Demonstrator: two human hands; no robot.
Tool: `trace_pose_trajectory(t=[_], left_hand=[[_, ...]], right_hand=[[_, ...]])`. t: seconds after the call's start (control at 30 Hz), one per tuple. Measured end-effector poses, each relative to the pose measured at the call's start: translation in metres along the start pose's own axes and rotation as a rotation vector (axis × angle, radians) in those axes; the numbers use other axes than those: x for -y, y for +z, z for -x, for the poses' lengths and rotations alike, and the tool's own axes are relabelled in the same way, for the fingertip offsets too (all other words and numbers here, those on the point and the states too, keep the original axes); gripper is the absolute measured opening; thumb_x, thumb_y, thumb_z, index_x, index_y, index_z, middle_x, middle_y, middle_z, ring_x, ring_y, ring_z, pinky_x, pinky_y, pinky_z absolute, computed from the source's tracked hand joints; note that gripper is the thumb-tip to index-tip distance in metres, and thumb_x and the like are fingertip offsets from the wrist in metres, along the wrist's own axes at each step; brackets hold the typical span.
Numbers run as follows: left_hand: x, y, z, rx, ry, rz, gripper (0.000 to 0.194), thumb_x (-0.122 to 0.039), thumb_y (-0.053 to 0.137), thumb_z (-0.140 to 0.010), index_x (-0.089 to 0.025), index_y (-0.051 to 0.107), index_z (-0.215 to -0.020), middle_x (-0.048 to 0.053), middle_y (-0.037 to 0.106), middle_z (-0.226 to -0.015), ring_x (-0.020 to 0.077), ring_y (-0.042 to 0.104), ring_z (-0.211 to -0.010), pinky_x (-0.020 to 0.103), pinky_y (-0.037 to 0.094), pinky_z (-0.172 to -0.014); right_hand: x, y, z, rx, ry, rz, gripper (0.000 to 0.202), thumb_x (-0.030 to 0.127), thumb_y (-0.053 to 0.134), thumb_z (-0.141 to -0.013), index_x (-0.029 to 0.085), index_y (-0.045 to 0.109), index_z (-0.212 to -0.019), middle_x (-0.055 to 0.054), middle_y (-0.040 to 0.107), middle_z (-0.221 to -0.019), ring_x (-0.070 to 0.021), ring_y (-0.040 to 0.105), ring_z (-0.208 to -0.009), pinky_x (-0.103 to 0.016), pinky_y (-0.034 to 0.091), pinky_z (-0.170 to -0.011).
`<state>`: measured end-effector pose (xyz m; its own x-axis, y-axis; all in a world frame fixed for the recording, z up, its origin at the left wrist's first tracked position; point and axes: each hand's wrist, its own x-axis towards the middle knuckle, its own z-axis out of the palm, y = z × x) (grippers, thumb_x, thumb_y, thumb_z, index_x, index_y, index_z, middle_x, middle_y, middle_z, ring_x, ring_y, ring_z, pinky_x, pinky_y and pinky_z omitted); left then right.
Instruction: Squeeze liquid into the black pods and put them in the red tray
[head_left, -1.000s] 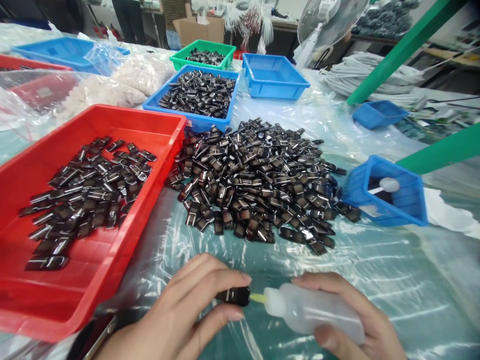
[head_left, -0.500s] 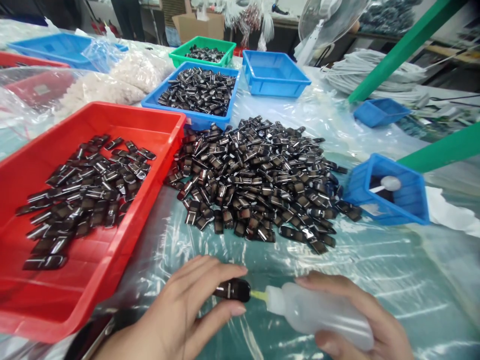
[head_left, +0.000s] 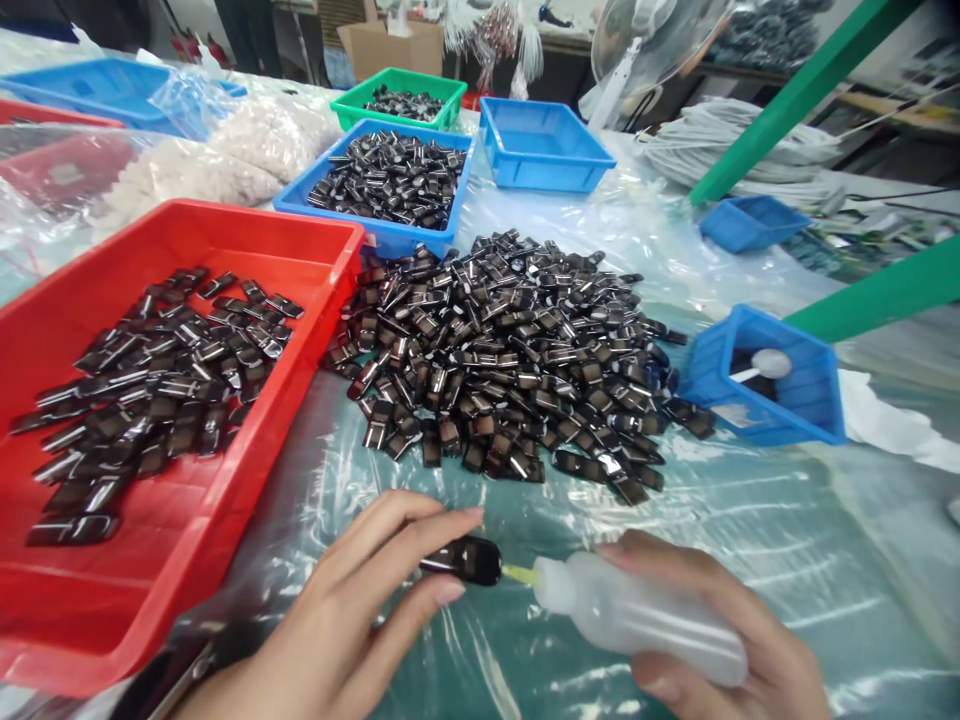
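My left hand (head_left: pixel 375 590) pinches a small glossy black plastic case (head_left: pixel 466 560) between thumb and fingers, its rounded end pointing right. In my right hand (head_left: pixel 720 610) lies a translucent white squeeze bottle (head_left: pixel 645 615), tilted on its side. The bottle's thin yellow nozzle tip (head_left: pixel 519 574) is at the case's rounded end; whether it touches I cannot tell. Beyond my hands spreads a large pile of similar black cases (head_left: pixel 510 360) on the plastic-covered table (head_left: pixel 750 520). More such cases lie in the red tray (head_left: pixel 300 400) at left.
A blue tray (head_left: pixel 375 238) and a green tray (head_left: pixel 409 75) hold more black pieces behind the pile. Farther right is another blue tray (head_left: pixel 547 170). A small blue bin (head_left: pixel 787 400) with a spoon stands beside green bars (head_left: pixel 885 290). Bagged pale pieces (head_left: pixel 202 170) lie at back left.
The view has shifted slightly. The left fingers have shifted a little on the black case, showing slightly more of it. The bottle stays at its end.
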<state>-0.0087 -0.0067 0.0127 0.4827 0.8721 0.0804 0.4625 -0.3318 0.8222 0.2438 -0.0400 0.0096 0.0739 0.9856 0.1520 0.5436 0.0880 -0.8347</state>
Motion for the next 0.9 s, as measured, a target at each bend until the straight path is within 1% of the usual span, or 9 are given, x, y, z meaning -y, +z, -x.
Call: trace_pose_trajectory(t=[0.1,0.17,0.23,0.33,0.5,0.57,0.7,0.77,0.9], left_hand=[[0.001,0.001,0.000,-0.029,0.030,0.009,0.031,-0.022,0.048,-0.097,-0.028,0.052,-0.127,0.002,0.060,-0.110,0.0157,0.060,-0.100,0.020,0.048,-0.088],[0.001,0.000,0.001,-0.025,0.056,0.009,0.031,-0.021,0.048,-0.097,-0.027,0.052,-0.127,0.002,0.059,-0.109,0.0149,0.060,-0.098,0.019,0.048,-0.087],[0.001,-0.002,0.001,0.002,0.070,-0.008,0.031,-0.018,0.050,-0.097,-0.025,0.052,-0.127,0.002,0.059,-0.109,0.0139,0.060,-0.099,0.017,0.047,-0.088],[0.000,-0.004,0.002,0.022,0.103,-0.033,0.031,-0.017,0.050,-0.096,-0.022,0.051,-0.127,0.002,0.057,-0.110,0.0123,0.058,-0.100,0.014,0.045,-0.090],[0.000,-0.005,0.001,0.024,0.143,-0.040,0.029,-0.019,0.048,-0.098,-0.021,0.051,-0.127,0.001,0.057,-0.109,0.0106,0.058,-0.098,0.012,0.043,-0.091],[0.000,-0.005,0.001,0.023,0.144,-0.045,0.029,-0.019,0.048,-0.098,-0.021,0.051,-0.127,0.001,0.057,-0.108,0.0106,0.058,-0.098,0.013,0.043,-0.091],[-0.001,-0.005,0.001,0.020,0.139,-0.067,0.028,-0.021,0.048,-0.098,-0.021,0.052,-0.126,0.001,0.058,-0.107,0.0110,0.059,-0.094,0.013,0.045,-0.088],[-0.001,-0.005,0.003,0.013,0.137,-0.069,0.028,-0.022,0.048,-0.098,-0.022,0.052,-0.126,0.001,0.057,-0.107,0.0111,0.059,-0.094,0.014,0.045,-0.088],[-0.001,-0.004,0.005,0.029,0.142,-0.061,0.029,-0.022,0.049,-0.098,-0.023,0.051,-0.127,0.001,0.057,-0.108,0.0110,0.059,-0.097,0.014,0.045,-0.089]], right_hand=[[-0.004,-0.004,-0.005,0.056,-0.134,0.019,0.032,0.060,0.066,-0.074,0.044,0.070,-0.101,0.000,0.073,-0.083,-0.0214,0.071,-0.064,-0.026,0.058,-0.050],[-0.004,-0.007,-0.009,0.110,-0.213,0.025,0.033,0.057,0.065,-0.077,0.043,0.068,-0.106,0.000,0.073,-0.083,-0.0201,0.071,-0.063,-0.025,0.059,-0.048],[-0.004,-0.009,-0.013,0.164,-0.255,0.014,0.031,0.055,0.062,-0.081,0.041,0.065,-0.109,0.001,0.072,-0.082,-0.0186,0.071,-0.060,-0.023,0.059,-0.044],[-0.004,-0.010,-0.017,0.183,-0.268,0.008,0.029,0.056,0.057,-0.084,0.041,0.064,-0.108,0.000,0.071,-0.080,-0.0194,0.070,-0.059,-0.024,0.059,-0.042],[-0.009,-0.010,-0.016,0.218,-0.275,-0.010,0.031,0.053,0.057,-0.085,0.041,0.062,-0.114,-0.001,0.070,-0.084,-0.0192,0.070,-0.067,-0.024,0.060,-0.050],[-0.010,-0.010,-0.015,0.214,-0.273,-0.003,0.032,0.054,0.057,-0.085,0.041,0.061,-0.114,0.000,0.069,-0.085,-0.0179,0.070,-0.067,-0.022,0.059,-0.051],[-0.006,-0.011,-0.017,0.202,-0.280,0.047,0.030,0.057,0.055,-0.085,0.042,0.062,-0.109,0.001,0.070,-0.082,-0.0156,0.071,-0.063,-0.019,0.058,-0.050],[-0.005,-0.011,-0.017,0.210,-0.290,0.054,0.030,0.057,0.054,-0.085,0.041,0.062,-0.108,0.001,0.071,-0.081,-0.0157,0.071,-0.063,-0.019,0.059,-0.051],[-0.011,-0.010,-0.015,0.224,-0.274,0.028,0.031,0.056,0.055,-0.085,0.040,0.061,-0.111,0.000,0.071,-0.086,-0.0169,0.071,-0.067,-0.020,0.059,-0.054]])
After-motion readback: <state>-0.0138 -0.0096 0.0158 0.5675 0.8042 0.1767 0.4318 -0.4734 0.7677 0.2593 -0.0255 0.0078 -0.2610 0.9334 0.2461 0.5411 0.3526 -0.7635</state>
